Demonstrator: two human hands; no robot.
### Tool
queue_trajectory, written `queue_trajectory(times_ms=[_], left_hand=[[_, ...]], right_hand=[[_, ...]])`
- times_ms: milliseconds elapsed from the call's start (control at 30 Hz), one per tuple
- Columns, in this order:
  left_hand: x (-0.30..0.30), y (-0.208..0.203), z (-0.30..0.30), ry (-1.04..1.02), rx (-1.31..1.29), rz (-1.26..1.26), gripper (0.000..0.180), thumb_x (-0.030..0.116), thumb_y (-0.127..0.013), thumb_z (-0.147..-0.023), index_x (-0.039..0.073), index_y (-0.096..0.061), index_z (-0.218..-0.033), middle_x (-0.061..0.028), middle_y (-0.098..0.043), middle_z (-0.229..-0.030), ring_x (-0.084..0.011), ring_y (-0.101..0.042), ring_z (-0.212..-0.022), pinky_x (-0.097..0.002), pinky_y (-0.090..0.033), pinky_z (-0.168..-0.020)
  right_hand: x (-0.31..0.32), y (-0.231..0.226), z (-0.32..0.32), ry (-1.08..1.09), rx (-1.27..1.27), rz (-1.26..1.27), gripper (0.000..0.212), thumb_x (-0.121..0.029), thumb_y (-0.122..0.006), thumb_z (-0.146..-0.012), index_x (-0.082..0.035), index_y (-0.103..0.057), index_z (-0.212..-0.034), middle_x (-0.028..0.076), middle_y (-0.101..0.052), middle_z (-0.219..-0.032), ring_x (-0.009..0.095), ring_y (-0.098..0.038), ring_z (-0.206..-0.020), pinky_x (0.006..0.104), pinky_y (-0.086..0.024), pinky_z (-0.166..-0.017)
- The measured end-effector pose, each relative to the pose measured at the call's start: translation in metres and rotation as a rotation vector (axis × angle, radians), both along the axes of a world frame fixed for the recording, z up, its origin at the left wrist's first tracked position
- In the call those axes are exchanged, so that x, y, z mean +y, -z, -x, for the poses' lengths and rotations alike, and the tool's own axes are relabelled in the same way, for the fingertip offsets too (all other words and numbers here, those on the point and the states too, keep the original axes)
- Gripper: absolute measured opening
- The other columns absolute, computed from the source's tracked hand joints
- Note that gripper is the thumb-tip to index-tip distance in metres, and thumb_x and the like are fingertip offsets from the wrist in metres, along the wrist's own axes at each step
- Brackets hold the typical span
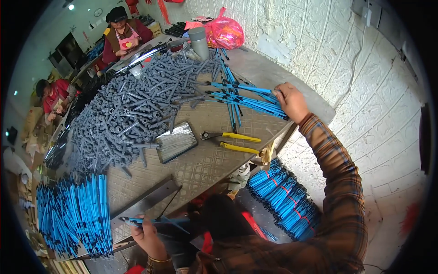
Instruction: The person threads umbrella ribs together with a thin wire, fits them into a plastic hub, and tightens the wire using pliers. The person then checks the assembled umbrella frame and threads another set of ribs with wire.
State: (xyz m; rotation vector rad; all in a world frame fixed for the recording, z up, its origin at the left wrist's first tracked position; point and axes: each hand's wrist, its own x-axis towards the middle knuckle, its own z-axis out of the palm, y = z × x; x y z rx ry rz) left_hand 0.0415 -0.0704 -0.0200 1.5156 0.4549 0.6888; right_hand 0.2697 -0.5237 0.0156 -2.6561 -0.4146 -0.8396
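Note:
My left hand [148,237], low at the near edge of the table, is closed around a slim blue rod with a black tip [130,220]. Other thin blue and black pieces behind that hand are blurred. My right hand [292,101] reaches out to the right side, its fingers pinched on the end of blue rods with black tips [255,103]. These lie in a loose bundle across several others [232,112] that run the other way. Between the hands rest yellow-handled pliers [239,137], beside a shallow tray of thin metal pins [178,142].
A large heap of grey plastic plugs [132,100] covers the table's middle. Many blue rods [75,214] are stacked at near left; tied bundles [287,201] lie below the right edge. A grey canister [198,42] and pink bag [226,33] stand behind. Two people work at far left.

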Motion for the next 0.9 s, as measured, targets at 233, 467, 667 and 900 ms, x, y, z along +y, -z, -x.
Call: queue_trajectory(times_ms=[233, 467, 667, 900], left_hand=[[0.031, 0.008, 0.036, 0.243, 0.115, -0.288, 0.022, 0.002, -0.054, -0.085, 0.002, -0.058, -0.107, 0.0048, -0.048, -0.078, -0.0022, -0.039, -0.058, -0.0174, -0.031, -0.051], [0.022, -0.012, 0.053, 0.299, 0.072, -0.110, 0.021, -0.001, -0.053, -0.082, 0.002, -0.059, -0.102, 0.0032, -0.051, -0.078, -0.0050, -0.046, -0.062, -0.0183, -0.037, -0.053], [0.022, -0.027, 0.071, 0.414, 0.188, 0.325, 0.017, -0.002, -0.055, -0.079, 0.005, -0.056, -0.095, -0.0018, -0.058, -0.076, -0.0094, -0.050, -0.057, -0.0204, -0.043, -0.050], [0.036, -0.018, 0.077, 0.571, 0.060, 0.481, 0.017, -0.004, -0.056, -0.079, 0.005, -0.057, -0.093, -0.0026, -0.059, -0.076, -0.0082, -0.048, -0.053, -0.0207, -0.037, -0.045]], right_hand=[[0.026, -0.010, 0.007, 0.039, 0.112, -0.295, 0.024, -0.029, -0.053, -0.089, -0.006, -0.057, -0.091, 0.022, -0.058, -0.072, 0.040, -0.057, -0.070, 0.0456, -0.045, -0.061], [0.046, -0.011, 0.010, 0.075, 0.201, -0.206, 0.024, -0.025, -0.054, -0.089, -0.001, -0.055, -0.094, 0.019, -0.057, -0.072, 0.031, -0.057, -0.066, 0.0388, -0.045, -0.062], [0.065, -0.013, 0.022, -0.028, 0.026, -0.417, 0.022, -0.023, -0.052, -0.091, -0.001, -0.054, -0.092, 0.009, -0.051, -0.063, 0.018, -0.050, -0.057, 0.0312, -0.042, -0.056], [0.109, -0.023, 0.094, -0.277, 0.404, -0.880, 0.014, -0.019, -0.047, -0.094, -0.008, -0.054, -0.091, -0.005, -0.044, -0.062, 0.003, -0.038, -0.055, 0.0192, -0.031, -0.050]])
